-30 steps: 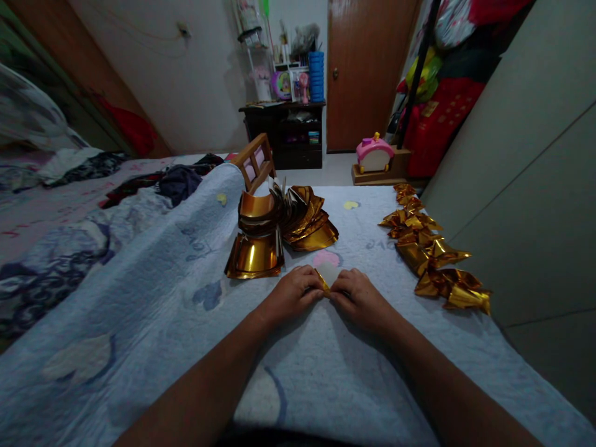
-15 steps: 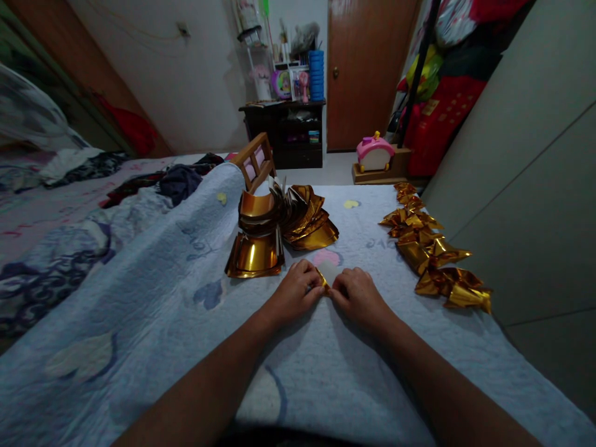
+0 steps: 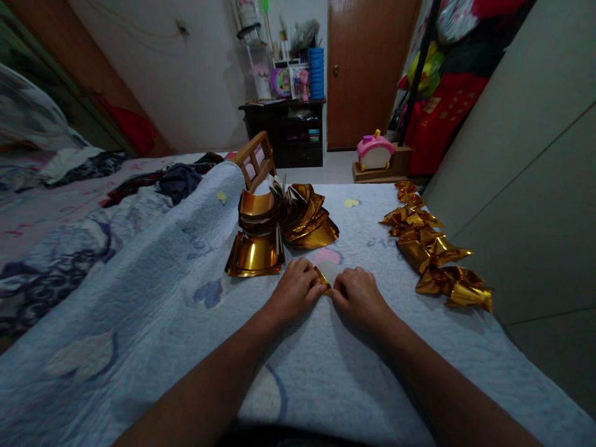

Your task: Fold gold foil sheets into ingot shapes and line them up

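Between my two hands, on the patterned bed cover, lies a sheet of gold foil paper (image 3: 329, 269), its pale back facing up and a gold strip folded over along its near left edge. My left hand (image 3: 300, 283) pinches the folded strip from the left. From the right, my right hand (image 3: 357, 289) grips the same sheet near its lower corner, fingers curled and thumb pressed in. Beyond my left hand stand stacks of gold foil sheets (image 3: 257, 253), curved and fanned. A row of folded gold foil pieces (image 3: 431, 251) lies to the right.
A light blue bed cover (image 3: 186, 347) spreads under everything. Rumpled clothes (image 3: 179, 183) lie at the left. A wooden rail (image 3: 255, 160) rises behind the stacks, and a pink toy (image 3: 375, 152) sits past the bed's far edge. A pale cabinet (image 3: 526, 205) borders the right side.
My fingers have shifted very slightly along the folded gold strip. Both hands keep hold of the sheet, and the stacks and folded pieces stay where they were.
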`<action>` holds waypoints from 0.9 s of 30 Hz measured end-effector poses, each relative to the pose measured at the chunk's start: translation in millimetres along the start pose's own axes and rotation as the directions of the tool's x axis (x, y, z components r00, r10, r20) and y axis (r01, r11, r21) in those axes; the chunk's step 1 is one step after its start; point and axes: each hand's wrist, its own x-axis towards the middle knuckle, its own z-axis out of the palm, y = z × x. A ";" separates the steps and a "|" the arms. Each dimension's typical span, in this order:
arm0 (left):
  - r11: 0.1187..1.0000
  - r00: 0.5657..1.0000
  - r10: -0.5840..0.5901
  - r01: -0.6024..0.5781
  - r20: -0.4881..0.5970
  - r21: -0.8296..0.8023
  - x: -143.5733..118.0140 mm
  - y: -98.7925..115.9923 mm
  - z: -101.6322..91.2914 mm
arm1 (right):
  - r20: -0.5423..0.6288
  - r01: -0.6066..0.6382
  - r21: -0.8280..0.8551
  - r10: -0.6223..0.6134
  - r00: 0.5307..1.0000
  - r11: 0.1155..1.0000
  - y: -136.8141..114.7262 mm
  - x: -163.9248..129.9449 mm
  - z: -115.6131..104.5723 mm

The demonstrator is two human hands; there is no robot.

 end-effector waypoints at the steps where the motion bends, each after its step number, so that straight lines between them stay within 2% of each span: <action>1: 1.000 1.000 -0.001 0.001 -0.002 0.005 -0.2 0.8 0.1 | 0.003 -0.005 0.003 0.005 1.000 1.000 -0.1 0.0 -0.1; 27: 0.999 1.000 -0.019 0.019 -0.011 0.036 1.5 4.2 3.4 | -0.028 -0.008 -0.028 0.007 1.000 1.000 -2.2 -1.5 0.5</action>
